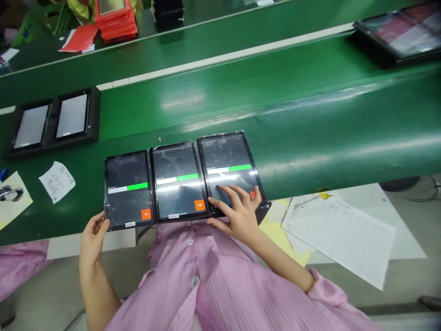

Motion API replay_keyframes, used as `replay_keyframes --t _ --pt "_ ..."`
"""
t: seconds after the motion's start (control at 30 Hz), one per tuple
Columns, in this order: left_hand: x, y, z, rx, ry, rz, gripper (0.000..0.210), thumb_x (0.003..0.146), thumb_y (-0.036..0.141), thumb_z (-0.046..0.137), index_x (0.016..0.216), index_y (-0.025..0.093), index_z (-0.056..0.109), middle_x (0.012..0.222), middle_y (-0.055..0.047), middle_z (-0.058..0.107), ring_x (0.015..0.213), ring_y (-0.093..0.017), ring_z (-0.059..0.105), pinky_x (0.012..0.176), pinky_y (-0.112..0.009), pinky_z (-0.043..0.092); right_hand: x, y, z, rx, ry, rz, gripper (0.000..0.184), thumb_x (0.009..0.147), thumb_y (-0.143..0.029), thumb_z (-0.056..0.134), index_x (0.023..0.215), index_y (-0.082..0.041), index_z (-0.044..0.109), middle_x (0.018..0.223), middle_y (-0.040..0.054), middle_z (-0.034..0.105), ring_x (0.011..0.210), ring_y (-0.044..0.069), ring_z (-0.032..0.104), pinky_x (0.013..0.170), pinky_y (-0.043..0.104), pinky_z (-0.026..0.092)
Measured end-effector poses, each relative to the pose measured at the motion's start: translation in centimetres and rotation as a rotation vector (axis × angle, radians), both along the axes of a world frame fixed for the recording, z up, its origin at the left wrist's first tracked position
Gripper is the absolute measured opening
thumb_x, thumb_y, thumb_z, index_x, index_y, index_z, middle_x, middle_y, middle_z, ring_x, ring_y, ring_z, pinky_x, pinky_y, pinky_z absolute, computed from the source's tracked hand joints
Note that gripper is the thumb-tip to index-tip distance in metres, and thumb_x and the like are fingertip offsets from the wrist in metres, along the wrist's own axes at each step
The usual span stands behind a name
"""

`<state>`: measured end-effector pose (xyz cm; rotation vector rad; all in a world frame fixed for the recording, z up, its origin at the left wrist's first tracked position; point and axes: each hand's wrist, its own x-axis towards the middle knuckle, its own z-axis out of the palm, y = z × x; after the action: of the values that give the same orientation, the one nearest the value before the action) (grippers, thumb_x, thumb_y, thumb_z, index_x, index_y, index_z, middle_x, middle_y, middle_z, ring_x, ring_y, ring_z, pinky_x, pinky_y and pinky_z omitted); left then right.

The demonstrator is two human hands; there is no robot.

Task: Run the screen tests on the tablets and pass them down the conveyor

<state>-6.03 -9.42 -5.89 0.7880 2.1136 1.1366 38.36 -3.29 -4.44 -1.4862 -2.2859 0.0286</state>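
Three black tablets lie side by side at the near edge of the green bench: a left tablet point(126, 207), a middle tablet point(175, 161) and a right tablet point(223, 149). Each screen is dark, with a white and a green bar and an orange button, partly covered on the right one. Clear film wraps their edges. My left hand point(92, 241) grips the lower left corner of the left tablet between thumb and fingers. Over the lower part of the right tablet, my right hand point(239, 214) is spread, its thumb near the gap beside the middle tablet.
A black tray point(94, 115) with two tablets sits at the left; another tray point(386, 53) is at the far right. Red cases point(117, 23) are stacked at the back. A handwritten note point(58, 181) lies left, printed sheets point(341, 234) lie right, below bench level.
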Motion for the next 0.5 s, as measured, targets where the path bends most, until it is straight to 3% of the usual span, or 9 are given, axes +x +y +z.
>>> replay_keyframes --t 0.17,0.27,0.33,0.43,0.5 --pt "-0.4 0.0 -0.5 0.022 0.004 -0.032 0.063 0.061 0.058 0.08 0.107 0.018 0.066 0.099 -0.006 0.068 0.091 -0.021 0.062 0.085 -0.034 0.052 0.1 1.1 1.3 -0.13 0.075 -0.026 0.032 0.092 -0.06 0.06 0.1 -0.036 0.08 0.146 0.0086 0.053 0.135 0.038 0.041 0.115 0.072 0.008" --pt "0.1 -0.3 0.2 -0.017 0.054 -0.095 0.063 0.069 0.062 0.074 0.113 0.018 0.065 0.102 -0.007 0.068 0.092 -0.022 0.063 0.086 -0.036 0.052 0.4 1.8 1.8 -0.207 0.082 -0.043 0.026 0.096 -0.05 0.058 0.095 -0.037 0.081 0.148 0.0073 0.05 0.137 0.038 0.039 0.113 0.075 0.01" --pt "1.5 -0.5 1.1 -0.042 0.253 -0.116 0.06 0.081 0.062 0.064 0.122 0.018 0.064 0.107 -0.009 0.067 0.098 -0.025 0.063 0.091 -0.041 0.051 0.6 2.2 2.1 -0.238 0.067 -0.038 0.025 0.097 -0.046 0.057 0.094 -0.039 0.081 0.15 0.0067 0.048 0.137 0.038 0.039 0.112 0.075 0.011" --pt "5.3 -0.6 2.4 0.05 0.786 -0.129 0.052 0.094 0.056 0.058 0.13 0.019 0.063 0.122 -0.015 0.063 0.117 -0.032 0.057 0.105 -0.051 0.042 0.6 2.6 2.1 -0.227 0.05 0.008 0.022 0.095 -0.044 0.06 0.097 -0.039 0.081 0.151 0.0061 0.047 0.137 0.039 0.038 0.113 0.074 0.013" --pt "8.3 -0.3 2.6 0.178 1.017 -0.306 0.043 0.094 0.054 0.063 0.124 0.024 0.068 0.129 -0.016 0.062 0.123 -0.034 0.054 0.108 -0.053 0.037 0.7 2.5 1.9 -0.154 0.042 -0.006 0.022 0.094 -0.046 0.062 0.104 -0.039 0.08 0.151 0.0062 0.047 0.137 0.039 0.038 0.115 0.072 0.013"
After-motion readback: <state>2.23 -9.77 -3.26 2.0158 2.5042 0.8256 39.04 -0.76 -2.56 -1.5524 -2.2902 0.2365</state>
